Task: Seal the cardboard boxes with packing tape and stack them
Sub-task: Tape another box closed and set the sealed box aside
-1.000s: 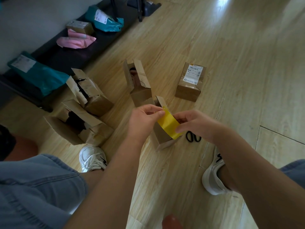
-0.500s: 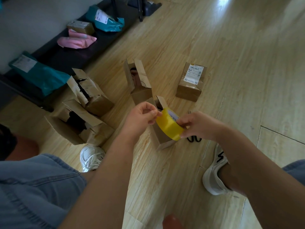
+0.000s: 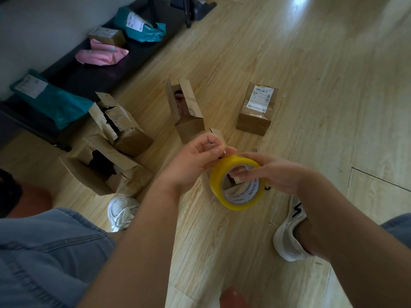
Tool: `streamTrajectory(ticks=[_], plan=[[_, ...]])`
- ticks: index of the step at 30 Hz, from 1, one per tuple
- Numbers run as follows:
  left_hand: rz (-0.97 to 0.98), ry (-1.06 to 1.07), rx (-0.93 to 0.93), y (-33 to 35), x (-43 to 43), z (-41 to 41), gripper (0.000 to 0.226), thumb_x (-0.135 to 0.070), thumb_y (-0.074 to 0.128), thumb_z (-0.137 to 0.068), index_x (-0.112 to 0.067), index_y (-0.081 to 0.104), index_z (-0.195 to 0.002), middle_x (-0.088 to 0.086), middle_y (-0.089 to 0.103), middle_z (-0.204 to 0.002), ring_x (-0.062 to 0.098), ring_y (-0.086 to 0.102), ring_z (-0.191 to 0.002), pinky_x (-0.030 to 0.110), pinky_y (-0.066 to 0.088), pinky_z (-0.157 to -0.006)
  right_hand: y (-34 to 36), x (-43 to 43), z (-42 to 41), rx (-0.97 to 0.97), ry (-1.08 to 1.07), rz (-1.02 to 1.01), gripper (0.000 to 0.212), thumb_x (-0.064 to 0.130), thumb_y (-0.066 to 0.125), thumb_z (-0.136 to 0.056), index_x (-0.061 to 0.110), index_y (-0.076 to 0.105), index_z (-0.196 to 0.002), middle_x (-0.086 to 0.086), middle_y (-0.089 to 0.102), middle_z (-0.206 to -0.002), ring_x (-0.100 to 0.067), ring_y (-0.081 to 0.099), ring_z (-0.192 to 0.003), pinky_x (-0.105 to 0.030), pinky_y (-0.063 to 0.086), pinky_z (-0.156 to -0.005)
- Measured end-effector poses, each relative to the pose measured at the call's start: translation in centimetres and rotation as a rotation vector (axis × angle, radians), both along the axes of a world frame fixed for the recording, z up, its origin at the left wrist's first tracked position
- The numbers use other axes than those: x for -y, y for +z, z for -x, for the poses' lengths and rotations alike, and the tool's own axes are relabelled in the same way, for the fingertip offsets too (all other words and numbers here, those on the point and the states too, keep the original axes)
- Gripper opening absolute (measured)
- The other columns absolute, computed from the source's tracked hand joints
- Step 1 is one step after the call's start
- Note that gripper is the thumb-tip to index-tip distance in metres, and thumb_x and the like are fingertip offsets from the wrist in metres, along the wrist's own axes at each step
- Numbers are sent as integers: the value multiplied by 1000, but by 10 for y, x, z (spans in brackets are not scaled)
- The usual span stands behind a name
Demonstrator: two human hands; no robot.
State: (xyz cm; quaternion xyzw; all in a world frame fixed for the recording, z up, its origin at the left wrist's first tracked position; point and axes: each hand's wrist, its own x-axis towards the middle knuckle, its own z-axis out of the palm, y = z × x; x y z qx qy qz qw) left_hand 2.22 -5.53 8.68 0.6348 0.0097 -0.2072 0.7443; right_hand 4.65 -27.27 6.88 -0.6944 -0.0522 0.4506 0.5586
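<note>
so the yellow tape roll (image 3: 215, 184) has swung round since a moment ago and its core faces the camera now, right hand (image 3: 274, 174) gripping through the hole, left hand (image 3: 194, 157) pinching its top rim, over the middle of the floor (image 3: 322, 63)

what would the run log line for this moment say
right hand holds round yellow packing tape roll, fingers in core | left hand pinches roll's upper edge | open brown cardboard box on wooden floor, untouched

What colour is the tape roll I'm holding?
The tape roll is yellow, clearest in the head view.
</note>
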Motion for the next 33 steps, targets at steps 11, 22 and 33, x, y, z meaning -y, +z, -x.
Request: streamTrajectory(ticks=[11,22,33], plan=[[-295,175,-87,-19,-8,3,13,-7,59,-96,-10,70,-103,6,69,-85,12,62,-73,24,52,-68,4,-17,3,295,-96,365,30,20,84,-76,25,62,-96,-9,69,-95,-25,67,-91,-41,54,-84],[-263,274,-192,-29,4,5,9,-10,69,-90,-5,67,-98,10,69,-88,19,68,-78,29,59,-76,-2,-24,4,395,-61,431,48,22,86,-74,31,55,-110,6,65,-99,-10,64,-93,-29,54,-76],[-441,454,-57,-32,0,-7,28,7,63,-87,-18,52,-91,7,59,-84,22,64,-81,40,59,-78,4,-31,8,80,-62,274,52,59,75,-77,24,68,-116,4,72,-103,-10,67,-96,-29,52,-91]])
